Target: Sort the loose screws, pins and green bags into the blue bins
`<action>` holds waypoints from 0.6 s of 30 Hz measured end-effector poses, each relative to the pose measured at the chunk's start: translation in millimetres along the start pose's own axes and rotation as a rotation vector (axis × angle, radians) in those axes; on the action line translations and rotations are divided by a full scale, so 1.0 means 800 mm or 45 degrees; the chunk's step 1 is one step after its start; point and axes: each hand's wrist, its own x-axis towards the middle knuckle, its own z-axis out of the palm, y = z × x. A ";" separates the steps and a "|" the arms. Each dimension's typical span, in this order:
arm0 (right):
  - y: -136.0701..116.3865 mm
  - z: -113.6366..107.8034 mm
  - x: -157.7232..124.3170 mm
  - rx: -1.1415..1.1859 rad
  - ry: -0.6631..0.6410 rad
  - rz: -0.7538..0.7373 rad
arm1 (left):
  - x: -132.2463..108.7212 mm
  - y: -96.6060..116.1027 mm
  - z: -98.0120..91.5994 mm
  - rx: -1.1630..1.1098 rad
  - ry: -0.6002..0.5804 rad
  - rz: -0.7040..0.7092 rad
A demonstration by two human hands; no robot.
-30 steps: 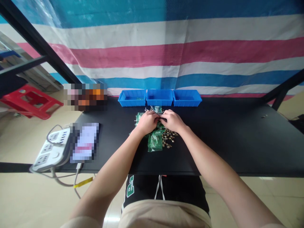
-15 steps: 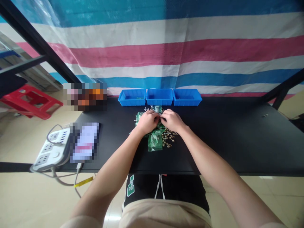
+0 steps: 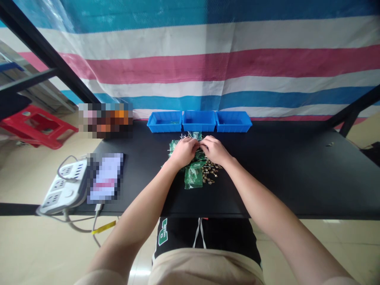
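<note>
Green plastic packets (image 3: 193, 176) are lying in a loose heap near the middle of the black table (image 3: 282, 174), with small brass fittings (image 3: 211, 172) spreading to the right and thin silver pins (image 3: 190, 136) sticking out beyond. The left hand (image 3: 184, 152) and right hand (image 3: 215, 150) are barely shifting from where they were 1 second earlier, resting over the heap. Their fingers (image 3: 197, 145) are curling closed and meeting at the tips, though what they are gripping is too small to tell. Along the far edge, 3 blue plastic bins (image 3: 199, 121) are sitting side by side. Near the left edge, a power strip (image 3: 63, 188) is lying beside a blurred flat item (image 3: 105, 178).
</note>
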 end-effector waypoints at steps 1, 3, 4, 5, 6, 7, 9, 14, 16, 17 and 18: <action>0.000 0.001 0.000 0.005 -0.001 0.001 | 0.000 0.000 0.000 -0.001 -0.006 -0.001; 0.001 0.002 0.000 0.014 0.002 0.011 | 0.000 0.000 0.000 -0.009 -0.006 -0.006; 0.001 0.002 0.000 0.018 0.007 0.020 | -0.001 0.000 0.000 -0.018 0.002 -0.009; 0.002 0.002 0.000 0.022 0.014 0.030 | -0.001 0.000 0.000 -0.030 0.013 -0.010; 0.002 0.002 0.000 0.026 0.025 0.043 | -0.001 0.000 0.001 -0.046 0.027 -0.010; 0.002 0.002 0.000 0.031 0.037 0.058 | -0.001 0.000 0.001 -0.065 0.042 -0.007; 0.002 0.001 0.000 0.045 0.065 0.090 | -0.002 0.001 0.000 -0.102 0.078 0.005; 0.000 0.000 0.001 0.075 0.145 0.155 | -0.004 0.009 -0.004 -0.164 0.169 0.022; -0.003 -0.001 0.002 0.082 0.181 0.162 | -0.004 0.012 -0.006 -0.189 0.170 0.040; -0.005 -0.002 0.002 0.088 0.197 0.163 | -0.005 0.014 -0.006 -0.203 0.161 0.057; -0.006 -0.002 0.002 0.096 0.210 0.161 | -0.005 0.015 -0.006 -0.217 0.148 0.077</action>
